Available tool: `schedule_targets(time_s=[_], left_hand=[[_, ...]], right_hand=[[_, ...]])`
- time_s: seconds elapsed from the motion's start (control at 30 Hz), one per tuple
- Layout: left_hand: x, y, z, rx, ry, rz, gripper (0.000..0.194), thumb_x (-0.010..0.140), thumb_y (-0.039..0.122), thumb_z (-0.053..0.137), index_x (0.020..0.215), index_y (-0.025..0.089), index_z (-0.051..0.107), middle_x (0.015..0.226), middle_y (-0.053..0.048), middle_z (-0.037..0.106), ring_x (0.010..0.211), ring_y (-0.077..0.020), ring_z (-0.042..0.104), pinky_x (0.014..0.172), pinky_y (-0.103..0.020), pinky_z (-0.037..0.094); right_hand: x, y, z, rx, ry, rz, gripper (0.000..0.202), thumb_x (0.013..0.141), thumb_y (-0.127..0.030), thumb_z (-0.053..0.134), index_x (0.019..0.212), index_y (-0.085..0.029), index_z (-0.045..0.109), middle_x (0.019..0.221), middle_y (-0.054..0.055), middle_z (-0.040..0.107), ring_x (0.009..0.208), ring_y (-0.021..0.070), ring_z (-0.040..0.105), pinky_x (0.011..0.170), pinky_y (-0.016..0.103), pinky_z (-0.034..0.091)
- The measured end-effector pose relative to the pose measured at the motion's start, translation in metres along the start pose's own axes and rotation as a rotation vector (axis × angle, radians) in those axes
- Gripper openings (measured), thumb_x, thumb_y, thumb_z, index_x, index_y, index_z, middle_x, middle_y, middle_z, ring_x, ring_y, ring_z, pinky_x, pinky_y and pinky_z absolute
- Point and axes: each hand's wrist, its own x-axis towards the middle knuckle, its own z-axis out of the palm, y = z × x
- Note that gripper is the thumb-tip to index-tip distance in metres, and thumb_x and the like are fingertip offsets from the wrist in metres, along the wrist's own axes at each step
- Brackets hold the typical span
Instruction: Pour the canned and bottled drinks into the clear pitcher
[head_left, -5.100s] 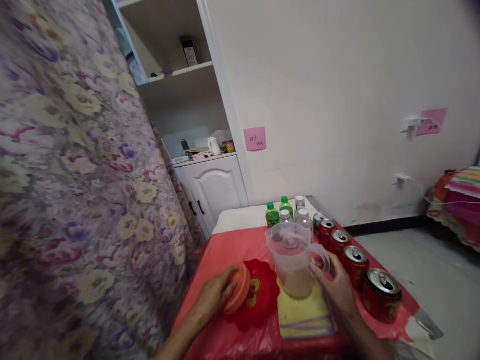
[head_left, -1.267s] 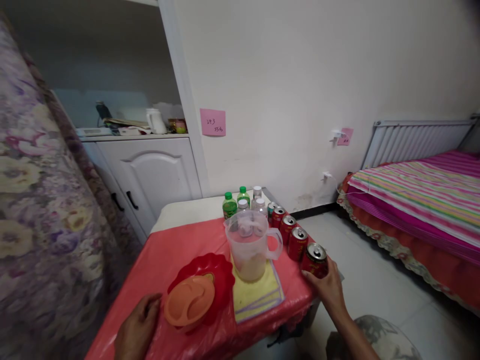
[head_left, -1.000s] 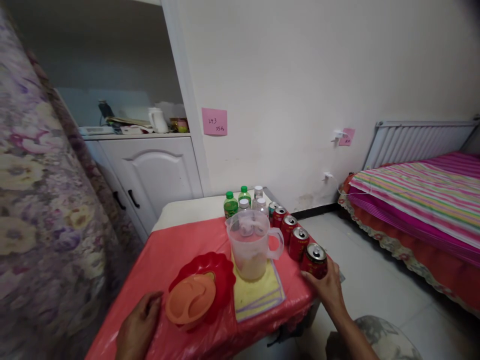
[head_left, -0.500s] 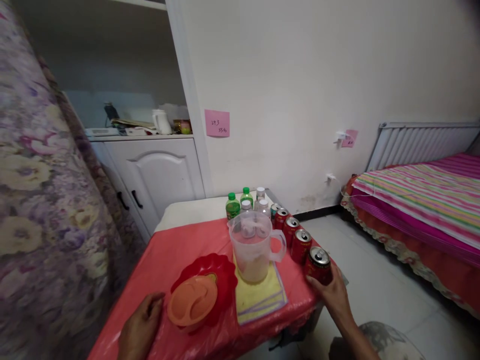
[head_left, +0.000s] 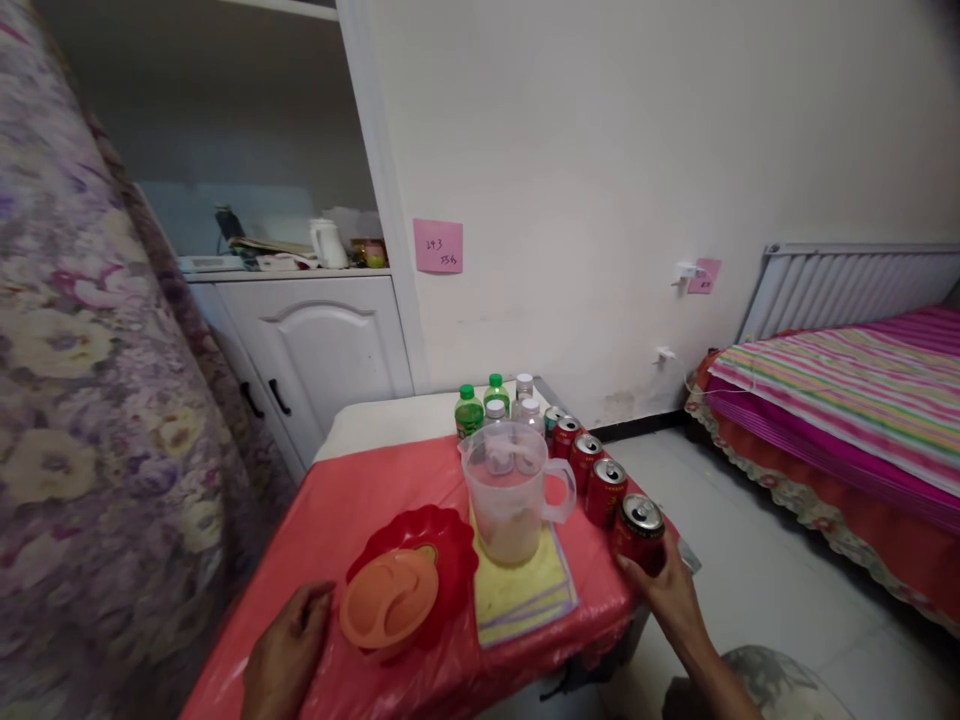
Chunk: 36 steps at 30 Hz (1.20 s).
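Note:
My right hand (head_left: 667, 585) is wrapped round a red drink can (head_left: 639, 535), its tab side up, at the right edge of the table. This can is the nearest of a line of cans running back along that edge, with another red can (head_left: 604, 495) just behind it. Loosely curled, my left hand (head_left: 289, 645) rests on the red table cover with nothing visible in it. Beside it sits an orange divided dish (head_left: 390, 600), partly over a red scalloped plate (head_left: 454, 565). A clear plastic pitcher (head_left: 506, 510) stands on a folded yellow cloth (head_left: 525, 600), handle towards the cans.
Behind the pitcher are green-capped bottles (head_left: 469, 412) and clear white-capped bottles (head_left: 529, 412). The red table cover (head_left: 337, 490) reaches the front edge. A flowered curtain (head_left: 67, 400) hangs at left; a bed (head_left: 840, 400) stands at right.
The view has turned very slightly to the left. Both hands, the cans and the dishes keep their places on the table.

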Motion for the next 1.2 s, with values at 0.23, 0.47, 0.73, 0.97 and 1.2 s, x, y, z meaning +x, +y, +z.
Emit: schedule_targets(time_s=[0.23,0.47,0.73,0.97,1.2], left_hand=[[0.000,-0.003,0.001,-0.009,0.002,0.009,0.044,0.089,0.050,0.040,0.104,0.023,0.071,0.112,-0.009,0.081,0.099,-0.0278,0.077,0.082,-0.032,0.057],[-0.002,0.001,0.000,-0.019,0.008,0.009,0.041,0.090,0.050,0.041,0.102,0.024,0.070,0.110,-0.008,0.081,0.097,-0.0263,0.077,0.081,-0.030,0.057],[-0.005,0.006,-0.003,0.003,-0.003,-0.014,0.042,0.090,0.048,0.039,0.105,0.024,0.070,0.111,-0.008,0.081,0.097,-0.0265,0.077,0.078,-0.030,0.057],[-0.005,0.008,-0.005,-0.013,0.026,0.010,0.040,0.089,0.049,0.042,0.100,0.024,0.072,0.106,-0.007,0.083,0.094,-0.0271,0.077,0.077,-0.030,0.058],[-0.005,0.006,-0.004,-0.034,-0.004,-0.010,0.043,0.088,0.050,0.041,0.103,0.023,0.071,0.110,-0.009,0.081,0.097,-0.0278,0.077,0.080,-0.031,0.057]], right_hand=[[0.001,-0.005,0.001,-0.055,0.007,0.068,0.100,0.060,-0.060,0.078,0.144,-0.015,0.047,0.127,0.018,0.067,0.118,0.0420,0.062,0.099,0.054,0.050],[0.002,-0.002,0.002,-0.086,0.014,-0.022,0.103,0.056,-0.059,0.081,0.143,-0.015,0.047,0.140,0.020,0.058,0.125,0.0426,0.056,0.105,0.054,0.045],[-0.002,-0.011,0.001,-0.021,0.009,0.032,0.099,0.061,-0.060,0.078,0.143,-0.013,0.048,0.132,0.020,0.065,0.120,0.0413,0.061,0.101,0.053,0.049],[0.001,-0.012,0.001,-0.046,0.019,0.022,0.098,0.063,-0.060,0.077,0.144,-0.013,0.047,0.133,0.021,0.063,0.118,0.0411,0.062,0.099,0.053,0.050],[0.001,-0.004,0.003,-0.064,0.008,0.009,0.102,0.060,-0.058,0.081,0.145,-0.013,0.046,0.130,0.020,0.065,0.116,0.0413,0.063,0.101,0.056,0.048]])
